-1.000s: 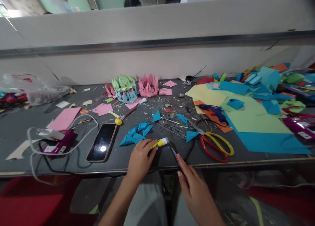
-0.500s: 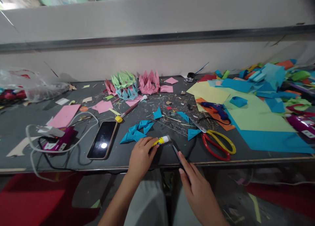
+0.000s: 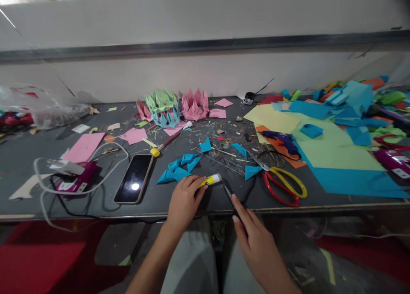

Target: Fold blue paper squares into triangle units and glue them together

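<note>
My left hand (image 3: 185, 199) is closed around a yellow glue stick (image 3: 211, 180) lying level just above or on the table, its whitish end pointing right. Held in my right hand (image 3: 254, 234) is a slim dark pointed tool (image 3: 231, 196), its exact kind unclear. The tool's tip is close to the glue stick's white end; I cannot tell if they touch. Just beyond my left hand sits a joined group of blue folded paper pieces (image 3: 177, 169). Single blue folded pieces lie farther off, one (image 3: 205, 145) up the middle and another (image 3: 252, 171) beside the scissors (image 3: 285, 185) with red and yellow handles.
A phone (image 3: 134, 179) and a purple power block (image 3: 78, 179) with looping cables are at the left. Folded paper rings (image 3: 194, 105) stand near the wall. Coloured sheets (image 3: 346, 153), a blue glue gun (image 3: 282, 141) and paper scraps cover the right. A yellow cap (image 3: 155, 152) lies beyond the phone.
The whole view has shifted slightly. Both hands keep their grips and almost the same places, with the tool's tip still by the glue stick's white end.
</note>
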Demonstrator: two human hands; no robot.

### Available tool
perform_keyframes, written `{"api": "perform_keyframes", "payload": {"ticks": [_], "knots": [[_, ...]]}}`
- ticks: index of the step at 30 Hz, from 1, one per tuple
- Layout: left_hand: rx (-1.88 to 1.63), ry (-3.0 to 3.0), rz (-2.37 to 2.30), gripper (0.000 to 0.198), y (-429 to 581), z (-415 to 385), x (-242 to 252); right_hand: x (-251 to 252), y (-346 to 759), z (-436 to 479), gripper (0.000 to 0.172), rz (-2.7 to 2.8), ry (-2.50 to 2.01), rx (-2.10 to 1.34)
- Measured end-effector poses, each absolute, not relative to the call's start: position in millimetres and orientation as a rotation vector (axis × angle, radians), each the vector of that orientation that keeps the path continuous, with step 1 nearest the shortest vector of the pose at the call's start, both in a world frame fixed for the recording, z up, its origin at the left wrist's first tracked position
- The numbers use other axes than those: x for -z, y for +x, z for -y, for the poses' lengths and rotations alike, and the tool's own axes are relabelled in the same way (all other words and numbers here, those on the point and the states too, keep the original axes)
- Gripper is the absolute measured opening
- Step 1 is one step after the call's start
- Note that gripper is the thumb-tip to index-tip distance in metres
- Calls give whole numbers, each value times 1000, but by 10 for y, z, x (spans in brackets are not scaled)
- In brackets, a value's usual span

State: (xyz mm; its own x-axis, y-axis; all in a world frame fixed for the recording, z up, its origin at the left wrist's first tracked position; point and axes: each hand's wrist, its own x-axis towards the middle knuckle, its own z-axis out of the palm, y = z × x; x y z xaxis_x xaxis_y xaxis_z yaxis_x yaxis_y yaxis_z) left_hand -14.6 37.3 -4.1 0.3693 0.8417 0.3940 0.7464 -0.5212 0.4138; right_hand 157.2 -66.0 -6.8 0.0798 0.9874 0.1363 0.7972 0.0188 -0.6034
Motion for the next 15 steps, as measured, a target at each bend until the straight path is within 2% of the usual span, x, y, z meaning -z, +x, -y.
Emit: {"api": "perform_keyframes", "payload": {"ticks": [15], "knots": [[-901,2432,-1427,20,-123,-396,43,44,1615,532,45,1936,-1924,-265]]}}
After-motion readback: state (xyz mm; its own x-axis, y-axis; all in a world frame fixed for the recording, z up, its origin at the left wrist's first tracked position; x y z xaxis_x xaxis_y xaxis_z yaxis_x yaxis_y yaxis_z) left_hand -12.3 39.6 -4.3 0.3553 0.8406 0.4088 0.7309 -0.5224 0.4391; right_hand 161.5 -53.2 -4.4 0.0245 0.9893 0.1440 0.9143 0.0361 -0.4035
